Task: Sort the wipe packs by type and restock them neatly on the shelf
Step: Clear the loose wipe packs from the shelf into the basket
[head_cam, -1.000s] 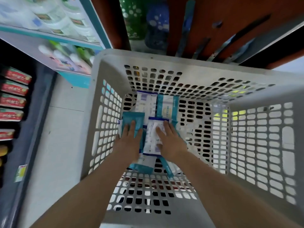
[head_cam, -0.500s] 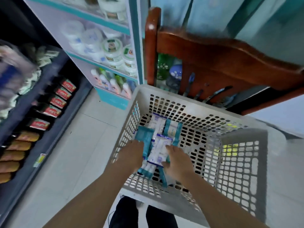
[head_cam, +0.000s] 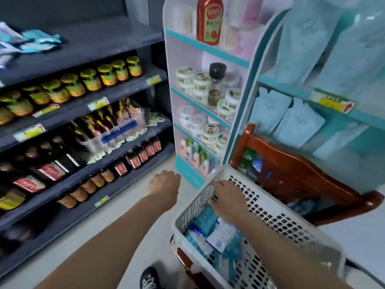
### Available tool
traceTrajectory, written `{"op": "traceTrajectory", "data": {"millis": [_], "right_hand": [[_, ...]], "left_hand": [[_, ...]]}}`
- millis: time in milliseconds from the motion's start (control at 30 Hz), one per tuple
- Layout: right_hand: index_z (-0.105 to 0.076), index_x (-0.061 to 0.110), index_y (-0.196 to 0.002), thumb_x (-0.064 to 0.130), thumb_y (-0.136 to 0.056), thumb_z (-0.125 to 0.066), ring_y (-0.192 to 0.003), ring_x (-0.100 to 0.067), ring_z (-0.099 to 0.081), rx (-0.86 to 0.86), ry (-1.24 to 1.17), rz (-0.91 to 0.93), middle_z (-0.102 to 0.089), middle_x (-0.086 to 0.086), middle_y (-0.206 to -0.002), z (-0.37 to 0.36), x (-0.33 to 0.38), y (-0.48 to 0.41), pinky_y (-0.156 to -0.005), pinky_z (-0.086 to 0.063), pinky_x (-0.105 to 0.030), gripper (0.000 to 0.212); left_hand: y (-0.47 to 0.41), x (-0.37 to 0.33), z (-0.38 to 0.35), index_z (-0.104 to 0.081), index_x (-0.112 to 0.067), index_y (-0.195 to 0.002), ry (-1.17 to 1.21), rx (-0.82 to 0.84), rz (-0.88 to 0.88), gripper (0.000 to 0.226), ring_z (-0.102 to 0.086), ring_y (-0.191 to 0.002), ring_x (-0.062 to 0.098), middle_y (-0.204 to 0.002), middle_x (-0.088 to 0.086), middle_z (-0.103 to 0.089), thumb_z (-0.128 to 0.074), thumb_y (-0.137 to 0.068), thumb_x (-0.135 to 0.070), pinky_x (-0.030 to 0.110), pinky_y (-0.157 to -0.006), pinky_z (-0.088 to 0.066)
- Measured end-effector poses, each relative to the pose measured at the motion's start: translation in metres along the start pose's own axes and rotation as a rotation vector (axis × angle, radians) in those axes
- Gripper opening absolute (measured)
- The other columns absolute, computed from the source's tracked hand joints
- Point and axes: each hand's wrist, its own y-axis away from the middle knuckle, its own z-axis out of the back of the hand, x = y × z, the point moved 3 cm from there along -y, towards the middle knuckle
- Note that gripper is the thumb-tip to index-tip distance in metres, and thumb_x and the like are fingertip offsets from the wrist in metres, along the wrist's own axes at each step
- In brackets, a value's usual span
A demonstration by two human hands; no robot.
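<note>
Top left, loose wipe packs lie on the dark shelf, at its left edge. The left hand hangs over the floor beside the basket, fingers curled under; can't tell if it holds anything. The right hand is inside the basket, fingers spread, just above the heaped packs along its left wall.
</note>
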Motion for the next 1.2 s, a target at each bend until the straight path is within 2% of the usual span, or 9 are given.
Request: {"op": "traceTrajectory", "data": {"millis": [167, 367, 500, 600, 900, 1000, 1200], "right_hand": [[-0.049, 0.019, -0.128, 0.047, -0.090, -0.055, -0.114, -0.025, -0.050, -0.126, 0.100, 0.164, -0.054, -0.006, -0.123, 0.060, 0.069, -0.026, -0.090, -0.042, -0.036, 0.047], [-0.047, 0.020, -0.130, 0.040, -0.090, -0.058, -0.119, -0.025, -0.046, -0.252, 0.108, 0.343, -0.053, -0.004, -0.125, 0.118, 0.164, -0.059, -0.095, -0.040, -0.036, 0.046], [-0.048, 0.021, -0.130, 0.039, -0.089, -0.059, -0.118, -0.025, -0.047, -0.305, 0.118, 0.421, -0.054, -0.004, -0.125, 0.143, 0.230, -0.085, -0.093, -0.041, -0.036, 0.046], [-0.051, 0.023, -0.127, 0.040, -0.089, -0.059, -0.117, -0.024, -0.048, -0.343, 0.095, 0.462, -0.054, -0.001, -0.123, 0.158, 0.276, -0.106, -0.092, -0.043, -0.037, 0.042], [-0.045, 0.022, -0.137, 0.042, -0.092, -0.056, -0.125, -0.023, -0.043, -0.391, 0.095, 0.518, -0.051, -0.002, -0.133, 0.185, 0.382, -0.165, -0.100, -0.040, -0.037, 0.050], [-0.046, 0.022, -0.135, 0.041, -0.092, -0.055, -0.124, -0.023, -0.045, -0.382, 0.101, 0.525, -0.050, -0.002, -0.134, 0.193, 0.411, -0.187, -0.098, -0.042, -0.038, 0.049], [-0.046, 0.022, -0.134, 0.044, -0.092, -0.056, -0.123, -0.022, -0.046, -0.393, 0.125, 0.527, -0.053, -0.002, -0.130, 0.201, 0.449, -0.244, -0.096, -0.044, -0.037, 0.049]], "left_hand": [[0.035, 0.075, 0.056, -0.054, -0.015, -0.116, 0.006, -0.150, 0.156, 0.026, -0.055, -0.108, 0.028, -0.117, 0.007, -0.054, -0.058, -0.090, -0.017, 0.036, -0.081, -0.048], [0.067, 0.167, 0.102, -0.055, -0.016, -0.113, -0.026, -0.326, 0.266, 0.023, -0.055, -0.107, 0.024, -0.114, 0.003, -0.058, -0.054, -0.090, -0.014, 0.035, -0.084, -0.050], [0.081, 0.228, 0.123, -0.056, -0.017, -0.116, -0.036, -0.398, 0.309, 0.025, -0.051, -0.112, 0.022, -0.116, 0.002, -0.058, -0.054, -0.090, -0.017, 0.034, -0.090, -0.047], [0.088, 0.273, 0.141, -0.056, -0.016, -0.112, -0.069, -0.450, 0.357, 0.021, -0.051, -0.112, 0.023, -0.115, 0.003, -0.058, -0.052, -0.091, -0.015, 0.034, -0.087, -0.045], [0.091, 0.382, 0.186, -0.056, -0.015, -0.112, -0.092, -0.507, 0.423, 0.021, -0.051, -0.112, 0.026, -0.114, 0.005, -0.058, -0.054, -0.092, -0.021, 0.038, -0.087, -0.046], [0.083, 0.416, 0.196, -0.053, -0.015, -0.119, -0.097, -0.495, 0.446, 0.027, -0.050, -0.115, 0.025, -0.118, 0.004, -0.058, -0.052, -0.093, -0.022, 0.036, -0.089, -0.044], [0.049, 0.470, 0.211, -0.053, -0.017, -0.120, -0.064, -0.492, 0.487, 0.029, -0.049, -0.114, 0.023, -0.117, 0.003, -0.057, -0.052, -0.092, -0.025, 0.033, -0.084, -0.043]]}}
